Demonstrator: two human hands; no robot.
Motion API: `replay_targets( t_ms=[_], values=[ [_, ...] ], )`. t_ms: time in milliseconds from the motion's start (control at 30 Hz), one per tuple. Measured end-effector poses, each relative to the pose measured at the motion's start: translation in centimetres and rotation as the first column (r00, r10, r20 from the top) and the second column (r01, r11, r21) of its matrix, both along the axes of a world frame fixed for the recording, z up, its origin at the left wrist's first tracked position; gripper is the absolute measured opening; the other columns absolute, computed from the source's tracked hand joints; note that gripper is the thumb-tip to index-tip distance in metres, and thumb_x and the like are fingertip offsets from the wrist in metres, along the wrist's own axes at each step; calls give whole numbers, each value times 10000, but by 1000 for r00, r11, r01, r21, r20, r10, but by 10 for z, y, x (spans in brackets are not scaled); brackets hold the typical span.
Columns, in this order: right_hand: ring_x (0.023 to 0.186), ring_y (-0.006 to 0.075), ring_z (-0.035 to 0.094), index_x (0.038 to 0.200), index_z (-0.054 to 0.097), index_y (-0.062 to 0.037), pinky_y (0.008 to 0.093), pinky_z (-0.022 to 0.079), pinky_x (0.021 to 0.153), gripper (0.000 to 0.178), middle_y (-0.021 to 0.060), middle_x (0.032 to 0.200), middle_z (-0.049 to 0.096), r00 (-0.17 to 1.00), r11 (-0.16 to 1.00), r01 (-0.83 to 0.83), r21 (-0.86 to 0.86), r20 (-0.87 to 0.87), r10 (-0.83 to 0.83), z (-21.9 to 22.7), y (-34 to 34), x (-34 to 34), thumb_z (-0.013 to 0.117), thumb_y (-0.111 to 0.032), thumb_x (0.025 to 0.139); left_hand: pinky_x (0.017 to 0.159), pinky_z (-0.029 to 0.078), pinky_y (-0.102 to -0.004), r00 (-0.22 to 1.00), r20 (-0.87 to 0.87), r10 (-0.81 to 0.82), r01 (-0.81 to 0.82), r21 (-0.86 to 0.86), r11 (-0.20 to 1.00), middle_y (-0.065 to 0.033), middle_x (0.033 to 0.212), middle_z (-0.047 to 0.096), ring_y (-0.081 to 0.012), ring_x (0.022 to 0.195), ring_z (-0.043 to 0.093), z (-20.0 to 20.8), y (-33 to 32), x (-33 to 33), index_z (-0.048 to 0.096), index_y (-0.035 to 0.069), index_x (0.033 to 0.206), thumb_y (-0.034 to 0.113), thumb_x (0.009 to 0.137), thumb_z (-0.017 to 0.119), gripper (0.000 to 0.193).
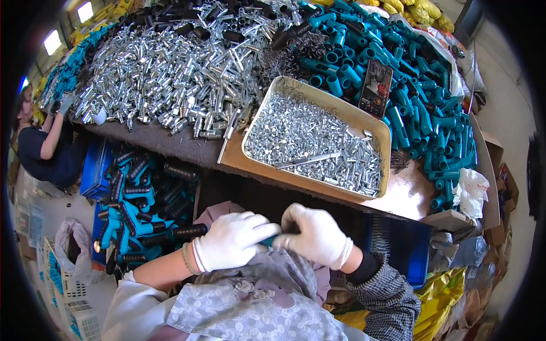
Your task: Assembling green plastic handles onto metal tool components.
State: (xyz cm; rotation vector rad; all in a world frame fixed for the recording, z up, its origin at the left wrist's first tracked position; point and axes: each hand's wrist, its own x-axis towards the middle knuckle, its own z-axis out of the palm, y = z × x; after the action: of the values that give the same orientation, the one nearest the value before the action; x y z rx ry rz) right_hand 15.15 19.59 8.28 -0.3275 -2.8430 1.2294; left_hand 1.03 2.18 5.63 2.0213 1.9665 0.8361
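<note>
Both of my hands wear white knit gloves and meet in front of my apron, below the bench edge. My left hand point(232, 241) is closed around a teal plastic part point(268, 240), of which only a small piece shows between the gloves. Curled beside it, my right hand point(318, 236) has its fingertips bent in at the part's end; what they pinch is hidden. Just beyond the hands, a cream tray point(250, 154) holds small metal pieces, with a long thin metal rod point(308, 160) lying on them.
Shiny metal cylinders point(165, 74) are heaped at the back left, teal plastic housings point(421, 113) at the right. A phone point(376, 88) leans at the tray's far rim. Lower left, a blue bin point(96, 170) stands by black-and-teal handled tools point(136, 210). Another person point(45, 148) works at far left.
</note>
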Motion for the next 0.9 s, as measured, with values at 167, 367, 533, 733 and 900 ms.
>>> replay_targets(
  t_ms=[167, 367, 533, 733, 900],
  values=[
    [816, 347, 638, 846, 707, -79, 443, 508, 724, 104, 129, 788, 654, 843, 855, 380, 353, -512, -163, 15, 72, -56, 687, -181, 836, 766, 542, -372, 990, 63, 125, -131, 105, 986, -77, 1005, 663, -288, 900, 667, 1, -1, -1, 646, 110, 1167, 193, 754, 778, 441],
    [854, 361, 658, 846, 691, -41, 450, 502, 756, 174, 160, 839, 690, 959, 858, 272, 436, -193, -206, 8, 96, -92, 699, -214, 824, 760, 547, -374, 963, 190, 190, -218, 139, 966, -94, 1002, 679, -303, 880, 681, -4, -8, 6, 661, 100, 1156, 188, 742, 808, 448],
    [769, 287, 682, 912, 701, -14, 349, 523, 714, 115, 154, 829, 696, 855, 878, 384, 287, -470, -220, 8, 101, -75, 640, -105, 878, 764, 550, -370, 957, 219, 192, -227, 145, 963, -97, 1017, 687, -315, 884, 682, -2, -7, -1, 666, 92, 1173, 184, 748, 804, 456],
    [833, 312, 708, 902, 741, -32, 363, 554, 760, 163, 162, 861, 712, 985, 999, 2, -40, -170, -8, 31, 25, -29, 705, -174, 830, 712, 534, -363, 986, -30, 164, -154, 208, 966, -72, 936, 679, -263, 811, 662, 5, -7, -3, 568, 98, 1336, 233, 712, 800, 680],
    [738, 369, 642, 845, 669, -33, 430, 511, 656, 149, 149, 774, 635, 981, 997, -30, 75, -188, 44, 5, -3, -13, 672, -181, 846, 623, 520, -353, 987, -78, 140, -116, 252, 961, -57, 792, 636, -240, 712, 643, 2, 0, 2, 514, 81, 1406, 176, 703, 756, 749]
  ],
)
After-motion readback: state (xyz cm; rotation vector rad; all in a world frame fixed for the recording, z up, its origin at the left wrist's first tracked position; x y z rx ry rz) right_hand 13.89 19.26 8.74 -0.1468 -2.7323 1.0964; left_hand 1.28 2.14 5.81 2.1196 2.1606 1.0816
